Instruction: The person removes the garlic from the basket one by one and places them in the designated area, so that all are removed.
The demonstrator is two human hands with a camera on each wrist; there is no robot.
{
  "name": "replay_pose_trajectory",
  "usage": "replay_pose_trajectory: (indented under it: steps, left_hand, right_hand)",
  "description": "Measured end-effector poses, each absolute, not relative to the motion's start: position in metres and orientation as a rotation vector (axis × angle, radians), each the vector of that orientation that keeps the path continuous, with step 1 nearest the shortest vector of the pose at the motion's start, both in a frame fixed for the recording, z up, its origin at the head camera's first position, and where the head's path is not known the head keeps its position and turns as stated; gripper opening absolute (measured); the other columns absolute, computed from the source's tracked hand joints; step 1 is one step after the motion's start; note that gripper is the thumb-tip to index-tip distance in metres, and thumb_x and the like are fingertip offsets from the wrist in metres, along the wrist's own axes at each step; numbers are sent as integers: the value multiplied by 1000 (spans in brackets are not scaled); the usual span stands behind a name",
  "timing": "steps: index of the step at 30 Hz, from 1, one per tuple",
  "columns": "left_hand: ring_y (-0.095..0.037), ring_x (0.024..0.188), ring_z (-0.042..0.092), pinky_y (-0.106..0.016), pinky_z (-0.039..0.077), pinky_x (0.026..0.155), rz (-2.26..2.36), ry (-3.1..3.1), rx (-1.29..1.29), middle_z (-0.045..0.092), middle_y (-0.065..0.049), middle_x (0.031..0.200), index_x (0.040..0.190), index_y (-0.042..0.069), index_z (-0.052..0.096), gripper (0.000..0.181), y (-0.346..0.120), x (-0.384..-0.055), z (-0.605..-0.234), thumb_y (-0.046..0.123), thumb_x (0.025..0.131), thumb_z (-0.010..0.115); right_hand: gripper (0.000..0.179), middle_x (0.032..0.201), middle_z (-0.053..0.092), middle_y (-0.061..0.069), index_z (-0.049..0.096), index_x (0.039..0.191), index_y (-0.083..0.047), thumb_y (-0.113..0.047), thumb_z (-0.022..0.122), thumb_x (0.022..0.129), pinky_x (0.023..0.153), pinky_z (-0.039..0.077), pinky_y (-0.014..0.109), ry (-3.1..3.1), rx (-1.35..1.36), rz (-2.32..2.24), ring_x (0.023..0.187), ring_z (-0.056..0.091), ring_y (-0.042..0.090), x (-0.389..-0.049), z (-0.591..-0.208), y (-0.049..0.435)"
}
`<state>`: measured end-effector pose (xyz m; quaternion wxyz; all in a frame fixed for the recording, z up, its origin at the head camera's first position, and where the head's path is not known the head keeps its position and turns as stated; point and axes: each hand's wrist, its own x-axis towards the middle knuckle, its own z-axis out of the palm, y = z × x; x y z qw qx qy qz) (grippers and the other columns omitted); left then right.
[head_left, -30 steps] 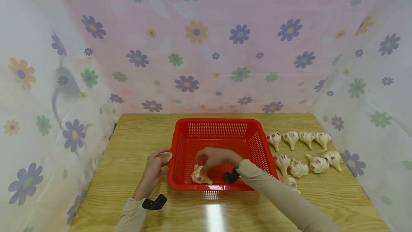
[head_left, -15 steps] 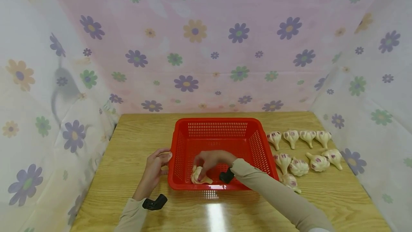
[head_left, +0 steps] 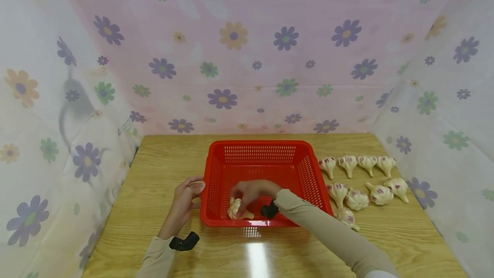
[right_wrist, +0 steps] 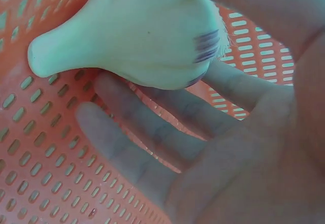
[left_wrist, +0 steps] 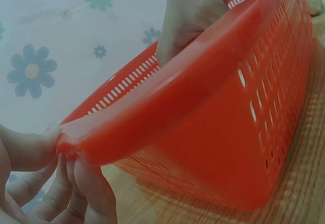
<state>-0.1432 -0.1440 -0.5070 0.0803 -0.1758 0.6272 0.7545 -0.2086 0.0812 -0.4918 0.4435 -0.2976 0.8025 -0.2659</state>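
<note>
A red plastic basket point(head_left: 259, 143) with slotted walls stands mid-table. My left hand point(head_left: 183, 200) pinches its left rim, thumb on top and fingers beneath, as the left wrist view shows. Inside the basket, near its front left corner, lies a pale garlic bulb point(head_left: 233, 212) with its stem pointing right. My right hand point(head_left: 252, 191) reaches down over the bulb and holds it between thumb and fingers. Up close in the right wrist view, the garlic bulb point(right_wrist: 147, 31) shows purple streaks and a tuft of roots, with the fingers point(right_wrist: 152, 127) reaching along its underside.
Right of the basket, several garlic bulbs point(head_left: 356, 199) lie on the wooden table point(head_left: 170, 153). A back row of bulbs point(head_left: 368, 164) has its stems towards me. Flowered cloth point(head_left: 254, 46) encloses the table at the back and both sides.
My right hand has shifted slightly left and down and closed around the garlic bulb in the basket. My left hand keeps its place on the rim.
</note>
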Motion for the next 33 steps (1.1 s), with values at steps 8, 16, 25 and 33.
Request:
replay_pose_trajectory:
  steps: [8, 16, 25, 33]
  left_hand:
    - [-17, 67, 58, -34, 52, 52, 2257, 1865, -532, 64, -6, 89, 119, 3, 58, 30, -143, -143, -505, 8, 90, 59]
    - [-19, 70, 59, -37, 53, 55, 2260, 1856, -538, 65, -6, 92, 119, 2, 57, 29, -144, -143, -505, 8, 91, 58]
    - [-19, 73, 60, -37, 53, 58, 2255, 1859, -528, 66, -6, 94, 121, 2, 56, 31, -144, -143, -506, 9, 90, 58]
    - [-19, 72, 60, -37, 53, 58, 2259, 1855, -539, 66, -6, 93, 121, 2, 57, 31, -144, -142, -505, 8, 90, 58]
  right_hand:
    - [35, 96, 57, -1, 61, 97, -18, -10, 80, 69, 69, 49, 28, 1989, -738, -706, 84, 53, 15, -209, -491, 86]
    - [36, 99, 55, -3, 60, 98, -19, -13, 80, 68, 71, 48, 27, 2048, -748, -703, 87, 52, 14, -205, -479, 93]
    - [38, 100, 55, -2, 61, 101, -19, -12, 80, 69, 71, 48, 29, 2091, -758, -755, 87, 52, 15, -205, -473, 111]
    - [38, 103, 55, 0, 61, 104, -19, -13, 79, 71, 71, 50, 31, 2106, -749, -839, 88, 54, 20, -204, -458, 127]
